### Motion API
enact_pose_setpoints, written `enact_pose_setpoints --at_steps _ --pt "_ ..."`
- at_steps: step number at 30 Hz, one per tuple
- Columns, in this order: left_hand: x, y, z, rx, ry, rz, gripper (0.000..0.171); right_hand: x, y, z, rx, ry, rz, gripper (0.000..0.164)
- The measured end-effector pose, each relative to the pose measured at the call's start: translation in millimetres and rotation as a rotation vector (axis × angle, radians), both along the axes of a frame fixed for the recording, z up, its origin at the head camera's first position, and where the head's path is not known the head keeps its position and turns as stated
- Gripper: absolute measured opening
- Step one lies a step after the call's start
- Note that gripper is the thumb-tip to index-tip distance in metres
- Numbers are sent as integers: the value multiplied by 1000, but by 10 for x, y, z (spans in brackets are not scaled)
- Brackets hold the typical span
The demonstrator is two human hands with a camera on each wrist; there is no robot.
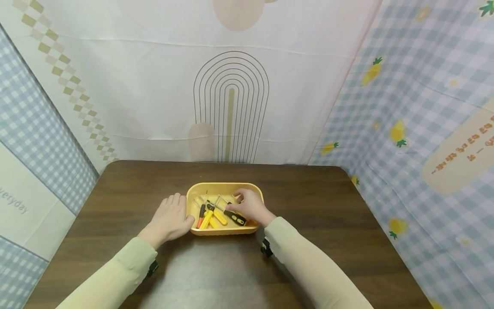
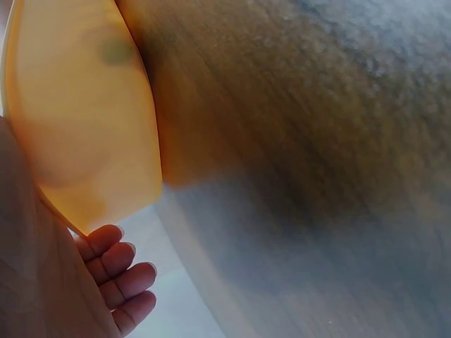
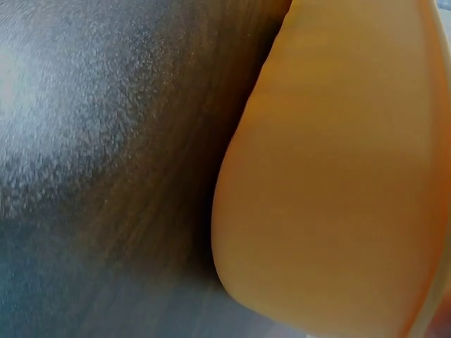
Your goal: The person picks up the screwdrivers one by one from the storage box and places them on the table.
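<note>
A yellow plastic tray [image 1: 225, 231] stands on the table, holding several screwdrivers. My left hand [image 1: 172, 216] lies along the tray's left end, its thumb by the near left corner. In the left wrist view, that hand's fingertips [image 2: 141, 274] show slightly bent past the tray's corner. My right hand [image 1: 251, 206] reaches into the right side of the tray, with a gap between thumb and index finger. Close under the thumb lies a black and yellow screwdriver [image 1: 235, 218]. An orange and black screwdriver [image 1: 201, 212] and yellow-handled screwdrivers [image 1: 220, 217] lie at left and centre. The right wrist view shows only the tray's outer wall [image 3: 331, 176] and table.
The dark wood table [image 1: 308, 206] extends on both sides of the tray. Behind it hangs a white patterned cloth [image 1: 154, 94], and a blue checked cloth [image 1: 405, 98] hangs along the right side.
</note>
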State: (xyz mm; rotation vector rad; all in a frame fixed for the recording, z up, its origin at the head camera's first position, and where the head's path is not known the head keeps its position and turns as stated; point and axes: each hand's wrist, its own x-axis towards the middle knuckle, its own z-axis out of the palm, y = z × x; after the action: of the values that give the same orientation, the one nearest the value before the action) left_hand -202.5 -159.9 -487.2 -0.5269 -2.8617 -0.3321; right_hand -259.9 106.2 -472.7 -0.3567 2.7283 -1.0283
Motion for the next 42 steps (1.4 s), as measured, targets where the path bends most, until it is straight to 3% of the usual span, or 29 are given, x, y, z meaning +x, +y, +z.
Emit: enact_pose_setpoints --at_steps 5,21,26,31,38,42 --pt "4 0 -14 5 1 4 41 -14 -25 -29 29 -11 -21 53" --pt "21 -4 -74 6 -29 36 42 41 -101 -56 74 73 -32 37" --pt "8 -2 -58 2 -46 35 43 29 -123 -69 117 97 -27 29" --pt "14 -8 -52 7 -60 35 42 20 -162 -87 190 99 -5 10" --pt "1 -11 -43 31 -58 49 40 -43 -180 -67 228 115 10 29" --pt "-5 8 -51 39 -92 50 43 -45 -159 -53 255 107 20 23"
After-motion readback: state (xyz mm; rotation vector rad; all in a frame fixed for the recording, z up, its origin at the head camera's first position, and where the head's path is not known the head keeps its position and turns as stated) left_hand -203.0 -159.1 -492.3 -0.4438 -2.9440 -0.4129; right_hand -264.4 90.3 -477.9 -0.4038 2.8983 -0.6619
